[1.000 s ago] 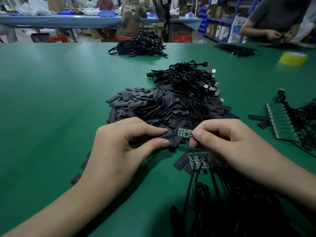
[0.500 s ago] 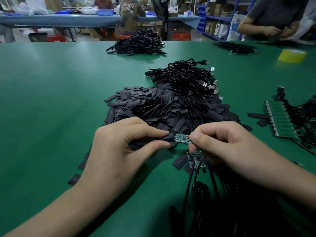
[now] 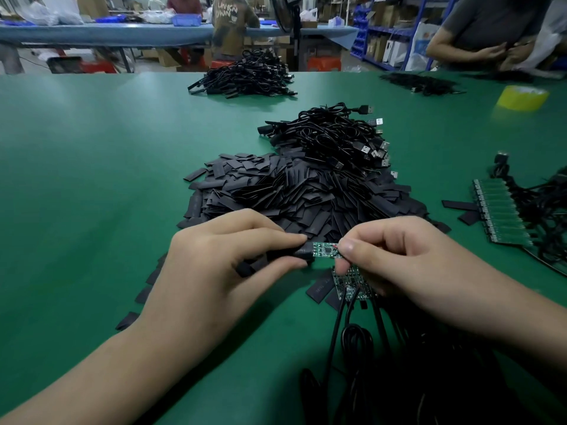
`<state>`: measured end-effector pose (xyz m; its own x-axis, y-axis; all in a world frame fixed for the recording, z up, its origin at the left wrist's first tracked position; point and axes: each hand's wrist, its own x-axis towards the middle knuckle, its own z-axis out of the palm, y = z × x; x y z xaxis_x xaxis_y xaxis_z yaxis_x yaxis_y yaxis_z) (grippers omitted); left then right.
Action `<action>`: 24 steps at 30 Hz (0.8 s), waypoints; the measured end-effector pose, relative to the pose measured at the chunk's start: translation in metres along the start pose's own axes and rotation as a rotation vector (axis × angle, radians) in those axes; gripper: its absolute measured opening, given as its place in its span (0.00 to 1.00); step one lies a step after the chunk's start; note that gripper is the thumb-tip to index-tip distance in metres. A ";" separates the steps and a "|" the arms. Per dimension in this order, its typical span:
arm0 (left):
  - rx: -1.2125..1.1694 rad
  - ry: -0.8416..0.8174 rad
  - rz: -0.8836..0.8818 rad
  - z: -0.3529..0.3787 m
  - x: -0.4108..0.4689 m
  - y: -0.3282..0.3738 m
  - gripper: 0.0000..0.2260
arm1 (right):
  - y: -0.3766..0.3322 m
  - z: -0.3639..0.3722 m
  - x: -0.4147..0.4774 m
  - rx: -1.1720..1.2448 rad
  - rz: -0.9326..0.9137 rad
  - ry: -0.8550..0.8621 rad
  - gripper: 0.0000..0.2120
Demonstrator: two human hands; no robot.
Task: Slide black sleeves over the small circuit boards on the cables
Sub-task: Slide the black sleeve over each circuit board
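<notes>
Because my right hand (image 3: 408, 262) curls over them, I can see only part of the little boards (image 3: 349, 285) lying under it. The black cables (image 3: 346, 348) that come off them run out of the bottom edge into the dark. Most of the black sleeve (image 3: 291, 255) is tucked inside my left hand (image 3: 233, 265), so I cannot tell how long it is.

The table (image 3: 92, 179) is green. Just past my fingertips sits a big heap of sleeves (image 3: 306, 194), and past that a heap of cables (image 3: 331, 136) with plugs. Far out beside my right hand are a strip of green boards (image 3: 500, 210) and a yellow roll of tape (image 3: 521, 98). Other people (image 3: 491, 29) work across the room, which looks blurry.

My left thumb and first finger pinch the black sleeve at its open end. My right thumb and first finger pinch the small circuit board (image 3: 325, 250) by its right end. It lies between my two hands, and its left end meets the sleeve's mouth.
</notes>
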<state>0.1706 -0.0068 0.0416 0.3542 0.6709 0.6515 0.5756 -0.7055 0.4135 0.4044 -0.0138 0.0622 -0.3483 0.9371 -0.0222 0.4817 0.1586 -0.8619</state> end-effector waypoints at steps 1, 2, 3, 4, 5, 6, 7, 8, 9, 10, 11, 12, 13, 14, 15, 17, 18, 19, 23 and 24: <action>-0.010 -0.016 -0.014 0.000 0.000 0.000 0.10 | 0.000 0.001 -0.001 -0.082 -0.041 0.038 0.13; -0.019 -0.035 -0.026 0.000 0.001 0.000 0.10 | 0.000 0.001 -0.001 -0.142 -0.073 0.072 0.13; -0.030 -0.050 -0.038 0.001 0.001 0.000 0.11 | -0.001 0.002 -0.002 -0.174 -0.091 0.094 0.13; -0.041 -0.059 -0.052 0.001 0.002 0.001 0.11 | -0.002 0.002 -0.002 -0.183 -0.098 0.102 0.13; -0.051 -0.062 -0.067 0.001 0.002 0.001 0.11 | -0.002 0.002 -0.002 -0.182 -0.100 0.099 0.13; -0.061 -0.065 -0.081 0.000 0.002 0.001 0.11 | -0.003 0.003 -0.002 -0.182 -0.099 0.092 0.13; -0.068 -0.070 -0.092 0.000 0.002 0.001 0.11 | -0.003 0.002 -0.002 -0.186 -0.095 0.082 0.13; -0.070 -0.076 -0.097 0.000 0.003 0.001 0.11 | -0.003 0.002 -0.002 -0.192 -0.092 0.074 0.13; -0.068 -0.080 -0.097 0.001 0.003 0.001 0.11 | -0.003 0.002 -0.003 -0.201 -0.090 0.067 0.14; -0.064 -0.082 -0.094 0.001 0.003 0.001 0.11 | -0.003 0.002 -0.003 -0.214 -0.089 0.061 0.14; -0.059 -0.085 -0.087 0.001 0.003 0.001 0.10 | -0.002 0.001 -0.003 -0.228 -0.084 0.053 0.14; -0.052 -0.089 -0.073 0.001 0.002 0.001 0.10 | -0.002 0.001 -0.003 -0.237 -0.078 0.043 0.14; -0.042 -0.099 -0.051 0.001 0.002 0.001 0.10 | -0.001 0.001 -0.003 -0.238 -0.071 0.028 0.14; -0.029 -0.111 -0.023 0.001 0.002 0.002 0.10 | 0.000 0.002 -0.002 -0.231 -0.065 0.011 0.13; -0.016 -0.125 0.007 0.001 0.001 0.003 0.10 | 0.000 0.002 -0.002 -0.218 -0.061 -0.004 0.14; -0.003 -0.138 0.047 0.002 0.001 0.004 0.11 | 0.001 0.003 -0.002 -0.188 -0.059 -0.016 0.15; -0.003 -0.134 0.049 0.002 0.000 0.004 0.11 | 0.001 0.004 -0.002 -0.175 -0.062 -0.017 0.15; -0.005 -0.124 0.044 0.002 0.000 0.004 0.11 | 0.001 0.004 -0.002 -0.164 -0.067 -0.014 0.15; -0.035 -0.063 0.020 0.004 0.001 0.006 0.09 | 0.003 0.004 -0.001 -0.127 -0.106 0.000 0.11; -0.044 -0.049 0.006 0.004 0.001 0.006 0.09 | 0.003 0.004 -0.001 -0.106 -0.122 0.021 0.09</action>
<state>0.1780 -0.0092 0.0423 0.3943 0.6760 0.6225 0.5407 -0.7184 0.4377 0.4033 -0.0151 0.0574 -0.3929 0.9151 0.0908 0.5197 0.3024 -0.7990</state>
